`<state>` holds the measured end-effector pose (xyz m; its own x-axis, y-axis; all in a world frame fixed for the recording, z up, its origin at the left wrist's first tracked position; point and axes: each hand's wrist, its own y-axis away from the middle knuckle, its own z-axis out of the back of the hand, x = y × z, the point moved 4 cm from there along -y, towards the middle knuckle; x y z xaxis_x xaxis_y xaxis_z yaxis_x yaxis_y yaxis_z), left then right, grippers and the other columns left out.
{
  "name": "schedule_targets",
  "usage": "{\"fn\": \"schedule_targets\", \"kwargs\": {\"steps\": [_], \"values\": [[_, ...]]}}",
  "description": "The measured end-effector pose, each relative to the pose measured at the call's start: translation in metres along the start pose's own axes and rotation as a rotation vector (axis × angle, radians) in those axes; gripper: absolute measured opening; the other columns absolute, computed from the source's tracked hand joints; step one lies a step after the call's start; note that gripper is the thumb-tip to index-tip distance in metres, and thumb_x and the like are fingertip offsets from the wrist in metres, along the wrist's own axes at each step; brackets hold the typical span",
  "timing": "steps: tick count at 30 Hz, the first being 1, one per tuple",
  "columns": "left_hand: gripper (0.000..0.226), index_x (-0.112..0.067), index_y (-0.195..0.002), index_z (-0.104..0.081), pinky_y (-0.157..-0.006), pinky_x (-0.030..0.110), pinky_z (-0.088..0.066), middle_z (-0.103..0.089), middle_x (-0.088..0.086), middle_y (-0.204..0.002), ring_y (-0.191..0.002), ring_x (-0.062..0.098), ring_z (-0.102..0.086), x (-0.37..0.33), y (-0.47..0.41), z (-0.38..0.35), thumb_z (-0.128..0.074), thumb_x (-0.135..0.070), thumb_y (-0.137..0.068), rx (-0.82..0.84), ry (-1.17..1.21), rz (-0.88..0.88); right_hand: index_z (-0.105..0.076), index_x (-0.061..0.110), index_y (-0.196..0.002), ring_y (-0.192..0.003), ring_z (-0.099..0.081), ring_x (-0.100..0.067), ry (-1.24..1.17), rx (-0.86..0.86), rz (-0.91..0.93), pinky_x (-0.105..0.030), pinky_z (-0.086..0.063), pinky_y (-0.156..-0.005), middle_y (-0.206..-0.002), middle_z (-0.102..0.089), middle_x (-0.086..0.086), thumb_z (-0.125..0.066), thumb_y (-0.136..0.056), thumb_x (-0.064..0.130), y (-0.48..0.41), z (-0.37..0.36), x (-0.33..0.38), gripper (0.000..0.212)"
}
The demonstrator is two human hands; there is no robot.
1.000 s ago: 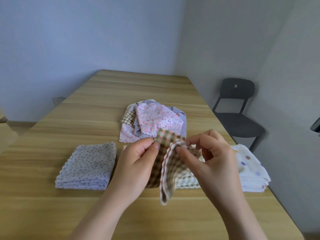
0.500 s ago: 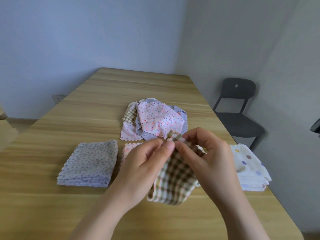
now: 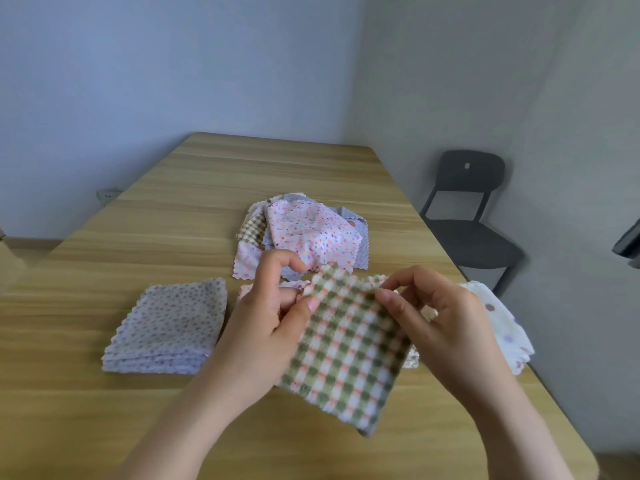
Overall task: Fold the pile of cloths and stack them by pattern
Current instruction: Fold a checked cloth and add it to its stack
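checked cloth (image 3: pixel 346 355): green, pink and white check, pinked edge, held up flat above the near middle of the bench (image 3: pixel 242 174), tilted toward the camera, lower corner hanging free.
left hand (image 3: pixel 273 327): pinches the cloth's upper left edge between thumb and fingers; forefinger curled above it.
right hand (image 3: pixel 446 327): pinches the upper right edge between thumb and forefinger, other fingers loosely bent behind.
loose pile (image 3: pixel 308 240): unfolded cloths heaped just beyond the hands at mid-bench; a pink floral piece on top, a checked piece and lilac pieces showing under it.
lilac stack (image 3: pixel 173 327): folded lilac cloths with small dots, squared up, left of the left hand.
pink stack (image 3: pixel 244 291): only a corner shows between the lilac stack and the left hand.
spotted stack (image 3: pixel 498 323): folded white cloths with large coloured spots, at the bench's right edge, partly behind the right hand.
surface: bench of pale wood grain, long, running away to the far wall, rounded corners.
room: plain light walls meeting in a corner; wall socket (image 3: pixel 107 195) low on the left wall; black plastic chair (image 3: pixel 471 216) right of the bench against the wall.
markings: a small pale tag on the chair's backrest, too small to read.
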<state>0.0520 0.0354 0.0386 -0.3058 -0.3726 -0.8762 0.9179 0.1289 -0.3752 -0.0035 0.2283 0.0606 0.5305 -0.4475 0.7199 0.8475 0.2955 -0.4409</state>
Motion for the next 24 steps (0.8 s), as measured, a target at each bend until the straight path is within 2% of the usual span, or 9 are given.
{"fn": "schedule_targets", "kwargs": {"steps": [5, 9, 11, 14, 15, 16, 17, 19, 24], "values": [[0.025, -0.036, -0.094, -0.062, -0.053, 0.017, -0.032, -0.050, -0.012, -0.058, -0.051, 0.002, -0.043, -0.002, 0.001, -0.016, -0.050, -0.014, -0.098, 0.012, -0.093, -0.075, -0.064, 0.032, -0.092, -0.072, -0.059, -0.007, -0.038, -0.135, -0.066, -0.015, -0.046, -0.062, -0.075, -0.062, 0.010, -0.068, -0.086, 0.027, 0.004, 0.001, -0.014, 0.009], [0.028, -0.035, -0.102, -0.070, -0.079, 0.004, -0.040, -0.071, -0.022, -0.094, -0.091, -0.003, -0.064, 0.000, -0.006, -0.025, -0.048, -0.020, -0.094, -0.055, -0.049, -0.063, -0.059, 0.028, -0.111, -0.099, -0.065, -0.008, -0.226, -0.095, -0.360, -0.034, -0.054, -0.087, -0.104, -0.066, 0.009, -0.059, -0.076, 0.063, 0.013, -0.007, -0.046, 0.049], [0.028, -0.031, -0.106, -0.069, -0.077, 0.005, -0.042, -0.071, -0.024, -0.087, -0.085, -0.005, -0.064, 0.000, -0.011, -0.030, -0.048, -0.015, -0.098, -0.079, 0.014, -0.060, -0.063, 0.021, -0.107, -0.094, -0.069, -0.020, -0.424, -0.016, -0.563, -0.046, -0.056, -0.087, -0.105, -0.070, -0.003, -0.054, -0.076, 0.068, 0.018, -0.015, -0.058, 0.057], [0.029, -0.023, -0.114, -0.067, -0.081, 0.022, -0.046, -0.065, -0.019, -0.101, -0.104, -0.001, -0.057, -0.004, -0.023, -0.040, -0.046, -0.009, -0.101, -0.075, 0.096, -0.034, -0.068, 0.017, -0.103, -0.082, -0.072, -0.025, -0.645, 0.121, -0.737, -0.037, -0.058, -0.075, -0.097, -0.074, -0.011, -0.046, -0.090, 0.055, 0.018, -0.021, -0.054, 0.046], [0.029, -0.023, -0.116, -0.066, -0.099, 0.024, -0.034, -0.064, -0.019, -0.107, -0.110, -0.001, -0.054, -0.004, -0.028, -0.042, -0.046, -0.010, -0.100, -0.068, 0.114, -0.020, -0.069, 0.016, -0.102, -0.076, -0.071, -0.020, -0.673, 0.133, -0.743, -0.033, -0.056, -0.068, -0.091, -0.075, -0.009, -0.045, -0.093, 0.053, 0.015, -0.020, -0.053, 0.045], [0.030, -0.025, -0.117, -0.065, -0.082, 0.014, -0.048, -0.067, -0.019, -0.110, -0.112, -0.005, -0.055, -0.003, -0.033, -0.045, -0.046, -0.010, -0.100, -0.053, 0.134, -0.013, -0.070, 0.015, -0.100, -0.071, -0.070, -0.016, -0.694, 0.120, -0.741, -0.029, -0.054, -0.064, -0.086, -0.075, -0.006, -0.046, -0.094, 0.051, 0.010, -0.018, -0.054, 0.044], [0.030, -0.027, -0.118, -0.064, -0.089, 0.001, -0.037, -0.067, -0.021, -0.113, -0.113, -0.009, -0.055, -0.001, -0.038, -0.049, -0.046, -0.010, -0.100, -0.034, 0.143, -0.005, -0.071, 0.014, -0.097, -0.069, -0.070, -0.014, -0.705, 0.087, -0.732, -0.027, -0.052, -0.062, -0.082, -0.074, -0.003, -0.049, -0.094, 0.048, 0.005, -0.013, -0.054, 0.041], [0.032, -0.031, -0.123, -0.061, -0.089, 0.007, -0.041, -0.064, -0.020, -0.115, -0.106, -0.009, -0.056, 0.004, -0.047, -0.055, -0.048, -0.012, -0.099, -0.016, 0.106, 0.001, -0.071, 0.012, -0.094, -0.072, -0.071, -0.012, -0.692, -0.005, -0.706, -0.027, -0.053, -0.064, -0.082, -0.075, -0.001, -0.056, -0.093, 0.042, -0.005, -0.004, -0.057, 0.034], [0.038, -0.032, -0.132, -0.053, -0.057, 0.005, -0.047, -0.056, -0.008, -0.089, -0.071, -0.005, -0.052, 0.020, -0.057, -0.072, -0.054, -0.016, -0.097, 0.006, 0.079, 0.087, -0.067, 0.016, -0.086, -0.067, -0.064, -0.010, -0.306, -0.192, -0.536, -0.026, -0.051, -0.057, -0.074, -0.070, 0.004, -0.057, -0.095, 0.038, -0.026, 0.007, -0.075, 0.026]]}}
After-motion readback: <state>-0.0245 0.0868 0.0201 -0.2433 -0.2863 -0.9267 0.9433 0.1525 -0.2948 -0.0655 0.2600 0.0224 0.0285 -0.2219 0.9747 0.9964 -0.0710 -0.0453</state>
